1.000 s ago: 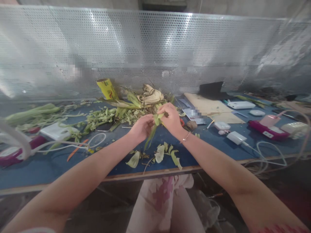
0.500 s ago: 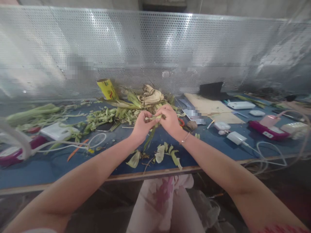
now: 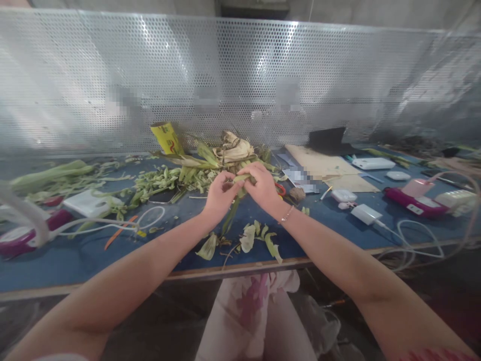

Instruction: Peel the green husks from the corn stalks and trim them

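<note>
My left hand point(image 3: 221, 194) and my right hand point(image 3: 261, 186) meet over the middle of the table, both closed. Between their fingertips is a pale green leaf strip point(image 3: 241, 177), gripped from both sides. A longer green leaf end point(image 3: 230, 216) hangs below the hands; whether it is part of the same strip I cannot tell. Just behind lie long green leaves point(image 3: 206, 153) and a dry, pale husk bundle point(image 3: 233, 150). To the left spreads a heap of small knotted green pieces point(image 3: 158, 181). Leaf scraps point(image 3: 247, 238) lie in front of the hands.
The blue table point(image 3: 150, 260) ends at a wooden edge. Left are a yellow tube point(image 3: 166, 138), a white charger point(image 3: 90, 201) and an orange strip point(image 3: 119, 232). Cardboard point(image 3: 319, 163), a white adapter point(image 3: 366, 213) and a purple power strip point(image 3: 415, 203) sit right. A perforated metal panel point(image 3: 240, 65) stands behind.
My fingers have shifted slightly on the green leaf strip, and more of it shows above my fingertips. Both arms stay nearly in place, and the things on the table have not moved.
</note>
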The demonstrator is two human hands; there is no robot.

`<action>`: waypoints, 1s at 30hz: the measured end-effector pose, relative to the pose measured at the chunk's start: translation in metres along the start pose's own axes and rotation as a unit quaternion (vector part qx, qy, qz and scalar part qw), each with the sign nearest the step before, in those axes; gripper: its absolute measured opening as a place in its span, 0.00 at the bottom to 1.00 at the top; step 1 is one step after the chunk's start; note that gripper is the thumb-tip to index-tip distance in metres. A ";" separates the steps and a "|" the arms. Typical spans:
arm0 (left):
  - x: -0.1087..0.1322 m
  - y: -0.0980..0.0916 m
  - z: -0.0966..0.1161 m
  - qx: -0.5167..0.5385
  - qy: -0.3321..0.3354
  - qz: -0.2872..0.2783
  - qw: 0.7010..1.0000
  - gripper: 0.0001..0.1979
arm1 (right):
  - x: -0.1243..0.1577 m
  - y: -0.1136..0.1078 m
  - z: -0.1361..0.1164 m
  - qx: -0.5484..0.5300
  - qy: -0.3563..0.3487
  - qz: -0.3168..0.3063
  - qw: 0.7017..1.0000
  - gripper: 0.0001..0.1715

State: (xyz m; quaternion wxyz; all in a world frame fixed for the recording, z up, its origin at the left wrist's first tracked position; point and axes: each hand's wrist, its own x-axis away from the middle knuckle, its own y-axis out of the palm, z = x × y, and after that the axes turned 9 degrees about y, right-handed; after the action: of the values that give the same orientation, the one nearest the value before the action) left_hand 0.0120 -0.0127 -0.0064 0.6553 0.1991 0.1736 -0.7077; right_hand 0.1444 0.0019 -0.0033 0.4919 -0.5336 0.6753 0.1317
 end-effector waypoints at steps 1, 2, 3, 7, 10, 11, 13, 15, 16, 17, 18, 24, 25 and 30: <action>0.000 0.000 0.000 0.015 -0.008 0.002 1.000 0.15 | 0.000 0.000 0.000 0.001 -0.003 -0.001 1.000 0.15; 0.000 0.000 0.000 0.031 -0.015 0.006 0.999 0.15 | 0.000 0.000 0.000 0.002 -0.005 -0.003 1.000 0.16; 0.000 0.000 0.001 0.046 -0.021 0.012 0.999 0.14 | 0.000 0.000 0.000 0.002 -0.006 -0.006 1.000 0.16; -0.002 0.000 0.002 0.073 -0.031 0.045 0.996 0.14 | 0.000 0.001 0.002 -0.007 -0.001 -0.033 0.999 0.16; -0.004 -0.001 0.001 0.075 -0.047 0.059 0.994 0.13 | -0.001 0.000 0.003 -0.015 0.009 -0.062 0.998 0.16; -0.005 -0.001 0.001 0.075 -0.054 0.063 0.994 0.13 | -0.001 0.000 0.003 -0.017 0.012 -0.071 0.997 0.16; -0.006 -0.002 0.001 0.072 -0.065 0.067 0.993 0.13 | -0.002 -0.001 0.003 -0.020 0.013 -0.084 0.996 0.16; -0.006 -0.002 0.002 0.072 -0.071 0.068 0.993 0.13 | -0.003 -0.002 0.002 -0.023 0.010 -0.086 0.996 0.15; -0.006 -0.002 0.002 0.072 -0.071 0.066 0.993 0.13 | -0.004 -0.003 0.002 -0.024 0.011 -0.083 0.996 0.14; -0.006 -0.002 0.002 0.072 -0.070 0.063 0.993 0.13 | -0.004 -0.003 0.002 -0.025 0.014 -0.078 0.997 0.13; -0.005 -0.002 0.002 0.073 -0.068 0.059 0.993 0.13 | -0.004 -0.003 0.002 -0.025 0.019 -0.073 0.997 0.13; -0.003 -0.001 0.001 0.061 -0.055 0.040 0.996 0.14 | -0.004 -0.005 0.000 -0.031 0.040 -0.055 0.997 0.11; -0.003 -0.001 0.001 0.062 -0.056 0.039 0.996 0.14 | -0.004 -0.005 0.000 -0.030 0.037 -0.051 0.998 0.10; -0.003 -0.001 0.004 0.138 -0.069 0.045 0.987 0.07 | -0.006 -0.003 0.005 -0.026 0.021 -0.029 0.999 0.07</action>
State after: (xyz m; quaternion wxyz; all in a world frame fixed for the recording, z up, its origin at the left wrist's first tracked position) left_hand 0.0106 -0.0122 -0.0016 0.6634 0.2461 0.0190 -0.7064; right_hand 0.1495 0.0076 0.0001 0.4668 -0.5687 0.6659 0.1235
